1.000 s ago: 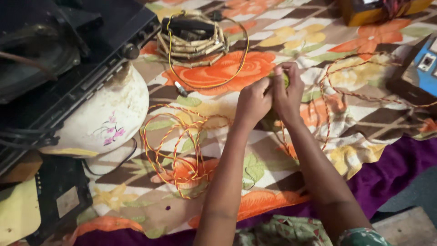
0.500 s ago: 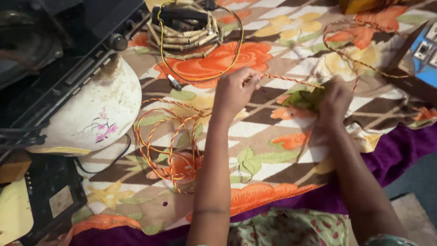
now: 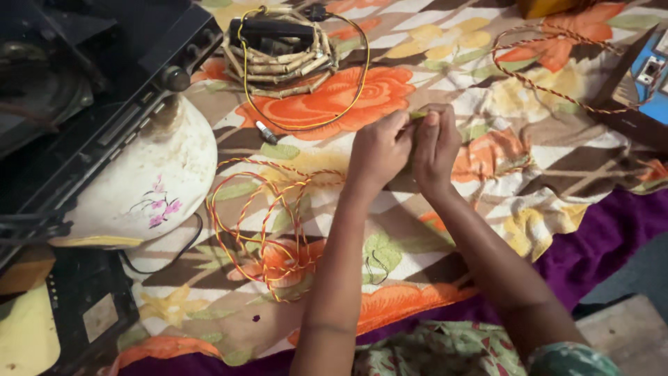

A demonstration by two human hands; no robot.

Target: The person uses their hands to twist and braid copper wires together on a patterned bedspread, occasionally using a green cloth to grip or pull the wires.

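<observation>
Here we see our two hands brought together over a flowered cloth, fingertips meeting. The left hand and the right hand are pressed side by side, both pinching a small greenish piece between thumb and fingers at their top edge. The piece is mostly hidden by the fingers, so we cannot tell just what it is; it may be a short bit of wire or tubing.

Down and to the left of the left hand, near the forearm, lies a loose tangle of red and yellow twisted wire, resting on the cloth. Above the left hand, well apart from it, sits a stack of pale sticks with a black bar on top, and a thin yellow cable loops round it, its lower curve passing near the left knuckles. A small pen-like probe lies beside that loop.

Up and to the right of the right hand, another red and yellow twisted wire curls across the cloth towards a blue panel with a switch at the far right edge.

Far to the left of both hands stands a white round lid with a pink flower print, touching a black machine behind it.
</observation>
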